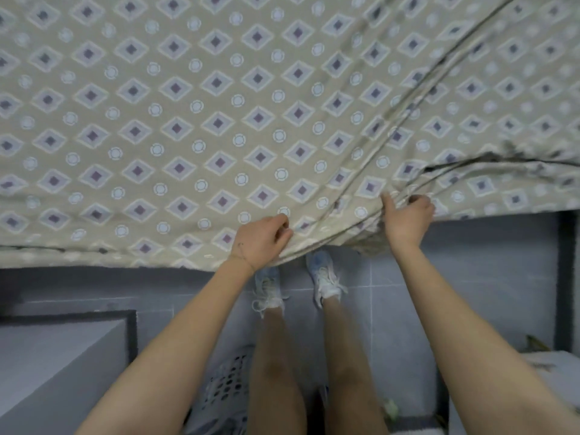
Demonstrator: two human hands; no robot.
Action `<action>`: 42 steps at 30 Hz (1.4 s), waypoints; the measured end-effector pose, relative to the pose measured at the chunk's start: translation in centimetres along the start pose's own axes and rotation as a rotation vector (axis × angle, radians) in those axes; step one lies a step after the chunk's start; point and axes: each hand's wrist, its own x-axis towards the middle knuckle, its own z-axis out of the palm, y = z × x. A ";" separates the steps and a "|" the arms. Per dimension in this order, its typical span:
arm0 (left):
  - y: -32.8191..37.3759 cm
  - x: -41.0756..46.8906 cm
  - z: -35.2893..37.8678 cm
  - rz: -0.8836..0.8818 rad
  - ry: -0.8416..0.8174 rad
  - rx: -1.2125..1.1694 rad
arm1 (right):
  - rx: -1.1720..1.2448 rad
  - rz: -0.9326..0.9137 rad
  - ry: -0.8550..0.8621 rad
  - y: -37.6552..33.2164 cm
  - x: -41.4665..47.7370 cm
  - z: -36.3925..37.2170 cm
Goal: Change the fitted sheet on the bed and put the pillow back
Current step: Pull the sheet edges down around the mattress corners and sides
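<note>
Fingers of both hands are curled closed on the near edge of the fitted sheet. Left hand: knuckles up, fingers folded under and pinching a fold of cloth at the hem, thumb side toward the bed. Right hand: thumb extended up along the fabric, remaining fingers bunched around a gathered ridge of cloth just right of the left hand's grip. The two grips are near each other but apart, with a sagging span of hem between them.

Sheet: beige, printed with purple-centred diamonds and pale rings, spread flat over the upper part of the view and lying beyond the fingers. Long creases run from the right hand's grip diagonally toward the upper right corner. At the right, the fabric is rucked into a dark fold above the hem.

Below the hem: grey tiled floor, two pale sneakers directly under the gripped edge. A perforated white laundry basket sits behind the legs. A grey block stands at lower left. Pillow not identifiable.
</note>
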 end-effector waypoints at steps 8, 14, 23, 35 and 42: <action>5.8 5.1 1.2 0.148 0.165 -0.024 | 0.067 -0.162 -0.146 2.6 2.4 -2.4; 8.7 7.5 2.4 0.186 0.183 0.055 | 0.165 0.262 -0.165 10.9 -0.5 -3.3; 15.7 11.2 5.4 0.291 0.232 0.059 | 0.663 0.449 0.065 7.3 8.2 -6.9; 27.0 15.3 9.7 0.413 0.130 0.303 | 0.464 0.402 -0.014 18.8 9.9 -9.3; 29.0 15.4 10.7 0.564 0.041 0.426 | 0.670 0.358 -0.169 18.9 11.8 -12.3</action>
